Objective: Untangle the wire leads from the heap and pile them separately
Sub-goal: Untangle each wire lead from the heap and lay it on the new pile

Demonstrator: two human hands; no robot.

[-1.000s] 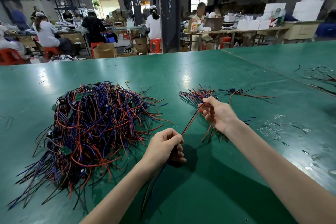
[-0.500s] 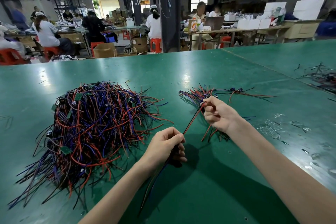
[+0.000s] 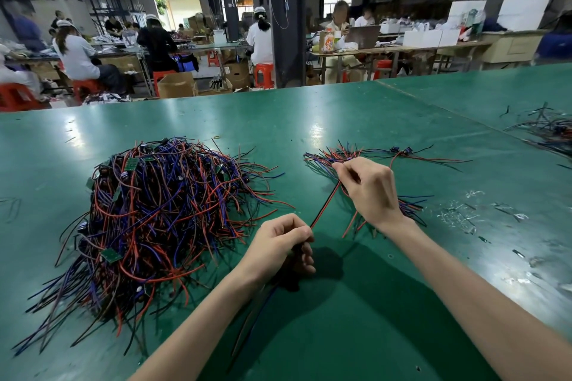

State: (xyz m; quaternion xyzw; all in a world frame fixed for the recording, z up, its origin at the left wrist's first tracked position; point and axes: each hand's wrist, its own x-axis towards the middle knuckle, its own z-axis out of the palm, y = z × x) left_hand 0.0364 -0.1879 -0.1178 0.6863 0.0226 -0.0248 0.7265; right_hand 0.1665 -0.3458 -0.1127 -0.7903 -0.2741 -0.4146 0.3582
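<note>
A big tangled heap of red, blue and black wire leads (image 3: 154, 219) with small green circuit boards lies on the green table (image 3: 356, 318) at the left. A smaller sorted pile of leads (image 3: 368, 158) lies fanned out at the right. Between my hands runs a taut red and black lead (image 3: 325, 207). My left hand (image 3: 281, 246) grips its near part, and loose wire ends trail down toward me below it. My right hand (image 3: 368, 187) pinches the lead's far end just over the sorted pile.
Bits of clear plastic scrap (image 3: 464, 213) litter the table at the right. More wires (image 3: 551, 130) lie on the adjoining table at far right. Beyond the far edge, seated workers, red stools (image 3: 263, 74), cardboard boxes and a dark pillar (image 3: 286, 25) fill the workshop.
My right hand has slid farther along the lead toward the sorted pile, stretching the wire. My left hand has stayed nearly still.
</note>
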